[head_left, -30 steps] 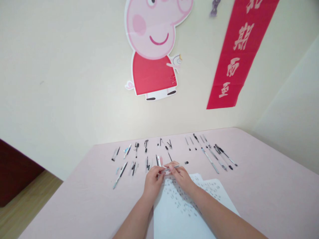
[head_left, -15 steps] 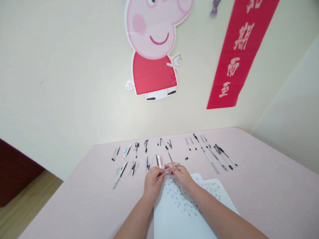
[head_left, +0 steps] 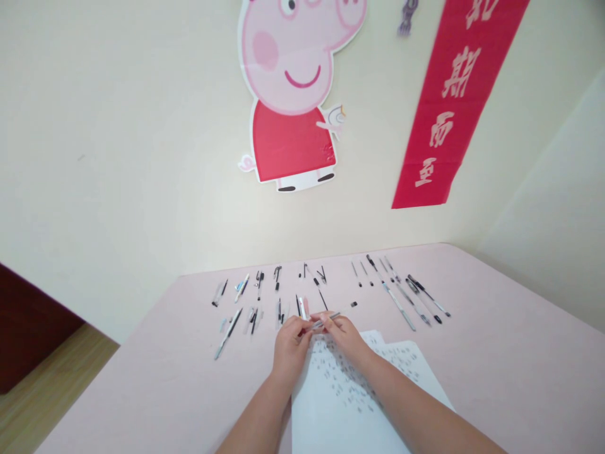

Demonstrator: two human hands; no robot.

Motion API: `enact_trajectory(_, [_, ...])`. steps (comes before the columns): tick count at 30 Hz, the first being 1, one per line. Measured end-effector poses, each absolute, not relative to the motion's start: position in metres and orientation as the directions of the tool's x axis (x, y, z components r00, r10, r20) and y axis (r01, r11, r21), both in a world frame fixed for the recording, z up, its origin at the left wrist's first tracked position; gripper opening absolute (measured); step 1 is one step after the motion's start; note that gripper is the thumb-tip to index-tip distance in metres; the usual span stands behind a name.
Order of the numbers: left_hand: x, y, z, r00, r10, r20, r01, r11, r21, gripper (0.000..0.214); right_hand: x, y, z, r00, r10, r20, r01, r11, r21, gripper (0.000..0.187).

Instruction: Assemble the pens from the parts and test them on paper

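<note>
A slim, greyish pen (head_left: 334,314) is pinched between my two hands, just above the top of the written paper (head_left: 350,422). My right hand (head_left: 341,329) grips its upper right part with thumb and fingers. My left hand (head_left: 292,340) closes around the other end, where the fingers hide the tip. Beyond my hands lie a thin black refill (head_left: 323,300) and a white and pink pen part (head_left: 303,307). A small black cap (head_left: 354,304) rests a little to the right.
On the pink table (head_left: 161,378), several pens and pen parts lie in groups at the left, including a grey-and-black pen (head_left: 228,334). More pens, such as a clear one (head_left: 399,306), lie at the right. Behind stands a wall with a pig cutout (head_left: 293,142) and red banner (head_left: 442,126).
Both hands stay in nearly the same place with the pen between them. The view has shifted very slightly; nothing else has visibly moved.
</note>
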State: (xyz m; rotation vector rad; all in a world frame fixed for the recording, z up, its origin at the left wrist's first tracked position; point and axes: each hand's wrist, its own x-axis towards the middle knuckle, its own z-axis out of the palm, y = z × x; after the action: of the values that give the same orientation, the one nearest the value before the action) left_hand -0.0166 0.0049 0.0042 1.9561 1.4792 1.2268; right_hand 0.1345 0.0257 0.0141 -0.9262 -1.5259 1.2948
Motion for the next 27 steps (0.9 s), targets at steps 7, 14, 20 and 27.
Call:
enact_trajectory(7, [-0.018, 0.007, 0.004, 0.019, 0.921, 0.39, 0.563, -0.332, 0.757, 0.011, 0.138, 0.028, 0.013, -0.226, 0.962, 0.155, -0.091, 0.138, -0.986, 0.041])
enact_trajectory(14, [-0.02, 0.01, -0.001, -0.078, 0.925, 0.373, 0.532, -0.277, 0.8, 0.01, 0.153, 0.041, 0.014, 0.071, 0.982, 0.177, -0.07, 0.181, -0.981, 0.035])
enact_trajectory(20, [-0.021, 0.012, -0.005, -0.123, 0.924, 0.361, 0.475, -0.265, 0.839, 0.013, 0.164, 0.046, 0.019, 0.031, 0.863, 0.503, 0.293, 0.474, -0.831, 0.024])
enact_trajectory(27, [-0.022, 0.014, -0.005, -0.171, 0.929, 0.329, 0.402, -0.239, 0.884, 0.017, 0.171, 0.041, 0.032, -0.326, 0.703, 0.632, 0.622, 0.663, -0.416, 0.009])
